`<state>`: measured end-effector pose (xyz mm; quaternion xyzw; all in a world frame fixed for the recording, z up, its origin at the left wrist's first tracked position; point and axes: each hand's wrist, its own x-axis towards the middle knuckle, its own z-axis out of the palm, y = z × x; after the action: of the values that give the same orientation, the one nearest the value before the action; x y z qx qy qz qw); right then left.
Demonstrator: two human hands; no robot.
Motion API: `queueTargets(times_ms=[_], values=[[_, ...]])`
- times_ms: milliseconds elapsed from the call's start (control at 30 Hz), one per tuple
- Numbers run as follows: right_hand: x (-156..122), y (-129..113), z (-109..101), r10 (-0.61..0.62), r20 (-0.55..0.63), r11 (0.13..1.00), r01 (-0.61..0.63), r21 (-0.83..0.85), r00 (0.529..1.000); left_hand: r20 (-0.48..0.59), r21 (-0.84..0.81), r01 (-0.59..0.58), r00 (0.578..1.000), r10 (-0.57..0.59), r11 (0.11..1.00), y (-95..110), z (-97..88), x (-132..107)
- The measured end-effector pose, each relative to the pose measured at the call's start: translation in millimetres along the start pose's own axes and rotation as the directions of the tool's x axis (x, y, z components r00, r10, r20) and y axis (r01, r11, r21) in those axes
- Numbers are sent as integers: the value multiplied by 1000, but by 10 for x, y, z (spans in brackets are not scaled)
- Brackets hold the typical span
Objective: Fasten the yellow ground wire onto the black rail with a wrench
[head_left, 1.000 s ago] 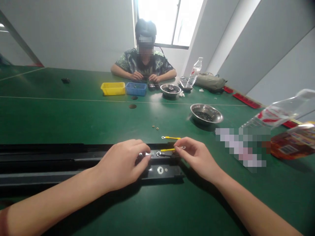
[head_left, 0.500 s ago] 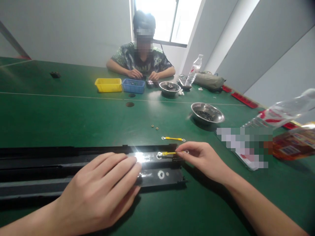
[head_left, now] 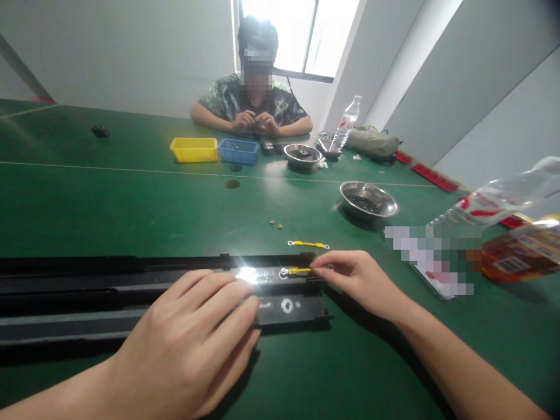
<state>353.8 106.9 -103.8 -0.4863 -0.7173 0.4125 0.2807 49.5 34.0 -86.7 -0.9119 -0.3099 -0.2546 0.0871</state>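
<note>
My right hand pinches a short yellow wire with ring terminals between thumb and fingertips. Its left ring lies over a round spot on the rear one of two long black rails; the right ring is mostly behind my fingers. My left hand rests across the rails, fingers stretched out to the right; its thumb is hidden. On the front rail, a bare round spot with a hole shows beside a smaller one. A second yellow wire lies behind the rails, near two small brass-coloured rings.
A metal bowl of small dark parts stands behind my right hand. Right of it are a phone-like flat object, partly blurred, and bottles. Across the green table, a person handles a small part near yellow and blue bins.
My left hand has slid slightly right along the rails. My right hand still pinches the yellow wire at nearly the same place. The person opposite has raised both hands together.
</note>
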Motion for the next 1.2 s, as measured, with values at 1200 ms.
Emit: queueTargets(times_ms=[1200], values=[[4, -17, 7, -41, 34, 997, 43, -60, 999, 146, -335, 37, 989, 13, 942, 105, 89, 408]])
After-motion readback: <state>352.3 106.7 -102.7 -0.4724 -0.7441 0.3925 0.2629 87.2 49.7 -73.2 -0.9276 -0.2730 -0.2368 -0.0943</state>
